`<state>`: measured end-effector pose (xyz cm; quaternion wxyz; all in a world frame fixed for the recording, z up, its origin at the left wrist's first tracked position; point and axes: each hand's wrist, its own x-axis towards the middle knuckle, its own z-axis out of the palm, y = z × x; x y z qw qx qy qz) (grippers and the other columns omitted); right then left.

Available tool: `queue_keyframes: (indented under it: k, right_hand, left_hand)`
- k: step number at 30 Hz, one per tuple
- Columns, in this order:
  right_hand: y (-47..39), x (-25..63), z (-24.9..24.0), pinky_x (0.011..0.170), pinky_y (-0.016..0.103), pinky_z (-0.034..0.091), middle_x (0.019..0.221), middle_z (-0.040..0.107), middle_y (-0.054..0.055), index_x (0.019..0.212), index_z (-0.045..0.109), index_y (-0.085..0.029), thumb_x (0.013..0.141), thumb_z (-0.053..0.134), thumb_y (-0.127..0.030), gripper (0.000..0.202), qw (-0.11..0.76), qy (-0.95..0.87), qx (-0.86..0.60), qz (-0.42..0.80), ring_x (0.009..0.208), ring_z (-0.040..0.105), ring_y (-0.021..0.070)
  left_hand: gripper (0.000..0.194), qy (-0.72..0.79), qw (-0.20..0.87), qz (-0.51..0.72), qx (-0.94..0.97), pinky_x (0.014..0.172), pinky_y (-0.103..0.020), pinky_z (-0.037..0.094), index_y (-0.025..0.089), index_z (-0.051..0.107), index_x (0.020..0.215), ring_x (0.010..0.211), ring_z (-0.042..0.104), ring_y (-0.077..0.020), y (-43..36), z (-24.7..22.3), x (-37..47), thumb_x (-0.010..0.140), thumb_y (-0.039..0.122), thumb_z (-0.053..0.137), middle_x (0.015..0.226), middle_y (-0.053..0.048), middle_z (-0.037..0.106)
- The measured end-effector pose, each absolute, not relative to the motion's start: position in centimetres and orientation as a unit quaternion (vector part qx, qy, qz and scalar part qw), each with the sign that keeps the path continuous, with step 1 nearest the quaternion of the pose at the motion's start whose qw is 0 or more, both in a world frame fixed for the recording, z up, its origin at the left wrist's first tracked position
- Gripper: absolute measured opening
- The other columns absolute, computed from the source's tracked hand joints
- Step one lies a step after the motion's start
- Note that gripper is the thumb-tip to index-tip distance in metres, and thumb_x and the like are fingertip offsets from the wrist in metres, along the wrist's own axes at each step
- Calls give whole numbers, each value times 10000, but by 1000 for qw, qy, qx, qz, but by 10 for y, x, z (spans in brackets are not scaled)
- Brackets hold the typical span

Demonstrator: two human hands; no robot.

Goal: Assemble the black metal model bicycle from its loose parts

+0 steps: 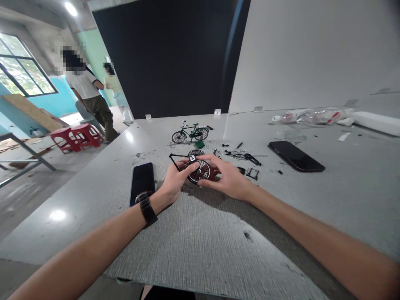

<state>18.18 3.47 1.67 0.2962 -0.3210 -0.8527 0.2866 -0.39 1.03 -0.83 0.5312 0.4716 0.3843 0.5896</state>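
Between my hands is a partly built black model bicycle [203, 171], with a thin frame bar [175, 155] sticking out to the left and two spoked wheels. My left hand [176, 179] grips it from the left, thumb pressed over the near wheel's side. On the right, my right hand [226, 175] pinches the near wheel's rim between thumb and fingers. Some fingertips are hidden behind the wheel. Just beyond stands a finished-looking green model bicycle [190, 132], with a small green piece [199, 144] in front of it. Small black bicycle parts [242, 156] lie scattered right of my hands.
A phone [142, 181] lies by my left wrist, another phone [295, 156] at the right. Crumpled clear plastic wrapping [318, 116] sits at the back right. A black panel [171, 58] rises behind the table. Two people stand at the far left near red stools [75, 138].
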Motion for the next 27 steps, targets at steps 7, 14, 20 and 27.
queue_keyframes:
  k: [7, 14, 20, 27]
  right_hand:
    - [35, 183, 18, 698, 363, 489, 876, 661, 49, 1377, 484, -222, 816, 699, -561, 689, 281, -860, -316, 286, 759, 638, 217]
    - [35, 182, 16, 660, 353, 493, 809, 632, 15, 1359, 494, -233, 830, 707, -487, 624, 295, -848, -312, 309, 688, 592, 180]
    - [35, 183, 16, 654, 351, 492, 786, 618, 1, 1366, 483, -244, 844, 698, -465, 607, 296, -848, -309, 312, 681, 587, 174]
    - [32, 182, 17, 630, 343, 479, 789, 616, 2, 1344, 486, -234, 842, 700, -440, 584, 302, -844, -314, 313, 680, 585, 172]
  left_hand:
    - [249, 376, 547, 596, 452, 697, -249, 513, 155, 729, 916, 811, 671, -155, 10, -7, -3, 753, 326, 807, 913, -49, 737]
    - [259, 386, 535, 594, 460, 595, -226, 486, 158, 717, 904, 750, 655, -149, 9, -7, -3, 753, 351, 801, 875, -41, 720]
    - [243, 377, 537, 598, 460, 644, -234, 494, 144, 721, 898, 746, 641, -136, 8, -5, -2, 764, 334, 794, 860, -44, 713]
    - [233, 389, 526, 596, 466, 687, -257, 495, 146, 739, 907, 803, 651, -160, 9, -4, -2, 779, 336, 781, 904, -69, 729]
